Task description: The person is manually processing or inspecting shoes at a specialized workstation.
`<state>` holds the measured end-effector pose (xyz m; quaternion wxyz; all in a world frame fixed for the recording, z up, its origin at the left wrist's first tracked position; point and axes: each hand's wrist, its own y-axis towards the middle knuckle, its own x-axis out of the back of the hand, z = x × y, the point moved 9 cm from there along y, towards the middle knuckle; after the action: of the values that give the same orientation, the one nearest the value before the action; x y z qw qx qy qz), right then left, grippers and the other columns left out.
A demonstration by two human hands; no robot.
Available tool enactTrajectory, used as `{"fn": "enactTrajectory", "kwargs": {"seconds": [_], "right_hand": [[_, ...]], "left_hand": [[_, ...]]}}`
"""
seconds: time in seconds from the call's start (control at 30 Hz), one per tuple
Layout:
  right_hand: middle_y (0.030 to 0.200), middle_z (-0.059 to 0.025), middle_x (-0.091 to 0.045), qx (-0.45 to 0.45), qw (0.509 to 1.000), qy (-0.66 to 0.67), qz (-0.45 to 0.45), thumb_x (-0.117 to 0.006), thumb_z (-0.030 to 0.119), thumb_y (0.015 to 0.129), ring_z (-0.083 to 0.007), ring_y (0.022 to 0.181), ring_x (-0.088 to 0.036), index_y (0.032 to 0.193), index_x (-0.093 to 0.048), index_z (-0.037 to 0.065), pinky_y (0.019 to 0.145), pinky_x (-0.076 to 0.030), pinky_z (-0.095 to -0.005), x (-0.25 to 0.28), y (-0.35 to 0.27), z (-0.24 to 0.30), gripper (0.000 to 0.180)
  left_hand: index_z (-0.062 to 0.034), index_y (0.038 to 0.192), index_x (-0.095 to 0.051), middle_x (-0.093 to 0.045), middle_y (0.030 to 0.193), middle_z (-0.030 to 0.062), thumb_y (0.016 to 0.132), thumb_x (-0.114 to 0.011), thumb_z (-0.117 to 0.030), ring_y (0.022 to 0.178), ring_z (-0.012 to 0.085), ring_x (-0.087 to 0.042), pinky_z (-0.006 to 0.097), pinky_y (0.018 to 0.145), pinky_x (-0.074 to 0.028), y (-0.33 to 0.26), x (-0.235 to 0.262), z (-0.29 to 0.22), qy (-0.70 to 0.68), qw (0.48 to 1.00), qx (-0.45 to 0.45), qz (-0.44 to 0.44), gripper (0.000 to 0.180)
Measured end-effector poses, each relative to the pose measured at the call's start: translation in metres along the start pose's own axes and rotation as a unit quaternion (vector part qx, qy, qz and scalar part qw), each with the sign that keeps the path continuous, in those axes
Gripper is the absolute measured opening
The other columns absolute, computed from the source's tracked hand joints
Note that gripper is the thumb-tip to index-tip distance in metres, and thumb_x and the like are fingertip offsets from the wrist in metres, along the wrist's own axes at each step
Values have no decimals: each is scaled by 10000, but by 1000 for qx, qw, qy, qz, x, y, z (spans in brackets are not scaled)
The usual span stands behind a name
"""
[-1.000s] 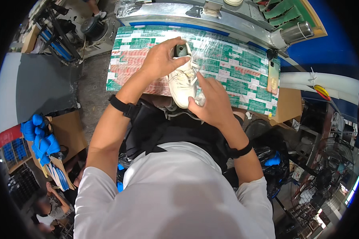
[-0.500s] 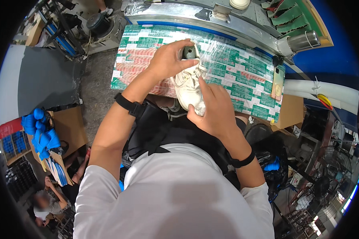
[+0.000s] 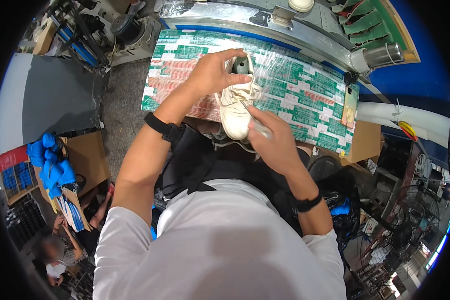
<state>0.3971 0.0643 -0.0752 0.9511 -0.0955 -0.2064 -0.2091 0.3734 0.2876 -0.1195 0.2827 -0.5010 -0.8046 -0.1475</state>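
A cream lace-up sneaker (image 3: 233, 120) lies on the tape-covered worktop, its toe toward me. Inside its opening sits a dark green shoe last (image 3: 240, 66) with a round hole in it. My left hand (image 3: 215, 75) is closed on the collar, the thumb across the tongue side and the fingers at the heel. In my right hand (image 3: 272, 137) is a slim tool with a thin metal tip (image 3: 244, 105) and a pale handle, partly hidden by the fingers. The tip meets the shoe beside the laces (image 3: 240, 93); its exact kind is unclear.
The worktop (image 3: 295, 95) is covered in green, white and red printed tape. A phone (image 3: 349, 107) lies at its right end. Beyond runs a metal conveyor edge (image 3: 225, 15) carrying another pale shoe (image 3: 301, 5). A person (image 3: 60, 252) sits at lower left, near blue bundles (image 3: 55, 165).
My right hand has drawn back slightly rightward from the shoe's side, and the tool now shows in it, its tip at the laces. My left hand keeps its grip on the collar.
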Motion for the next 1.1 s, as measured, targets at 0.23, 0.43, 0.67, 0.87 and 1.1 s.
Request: {"fn": "enactTrajectory", "kwargs": {"seconds": [0.23, 0.43, 0.67, 0.87, 1.1], "right_hand": [[1206, -216, -747, -37, 983, 94, -150, -729, 280, 993, -346, 1110, -726, 1560, -617, -34, 1013, -557, -421, 30, 4, -71, 658], [1091, -285, -685, -42, 982, -168, -77, -788, 319, 933, -476, 1060, -682, 1499, -648, -36, 940, -551, -536, -33, 36, -47, 682], [1023, -199, -623, 49, 997, -50, -46, -821, 295, 898, -385, 973, -625, 1543, -675, 44, 882, -520, -472, -42, 31, -33, 708], [1118, -192, -650, 71, 994, 29, -74, -837, 216, 865, -374, 1028, -652, 1448, -729, 31, 931, -540, -466, -1, 54, -56, 621], [1128, -176, -625, 43, 922, -272, -271, -851, 276, 821, -404, 1040, -633, 1313, -765, 61, 920, -535, -530, 96, 33, -151, 543]], "left_hand": [[-84, 1532, -689, -691, 1580, 137, 894, -981, -298, 1439, 272, -658, 437, 1210, -507, 5, 2, -2, -48, 998, -27, 34, 734], [-51, 1597, -606, -667, 1588, 169, 907, -970, -286, 1439, 331, -657, 452, 1179, -544, -15, 21, 26, -124, 991, -42, -12, 815], [-3, 1636, -484, -684, 1479, 180, 1035, -853, -239, 1318, 250, -670, 410, 1058, -584, -72, -6, 67, -479, 835, 249, -107, 744], [45, 1327, -734, -810, 1177, 92, 1000, -852, -146, 996, 170, -767, 357, 855, -624, -47, -3, 66, -394, 868, 274, -128, 396], [98, 1383, -637, -793, 1218, 134, 823, -981, -152, 1061, 170, -741, 358, 944, -620, 113, 159, -9, -48, 986, -20, -162, 703]]}}
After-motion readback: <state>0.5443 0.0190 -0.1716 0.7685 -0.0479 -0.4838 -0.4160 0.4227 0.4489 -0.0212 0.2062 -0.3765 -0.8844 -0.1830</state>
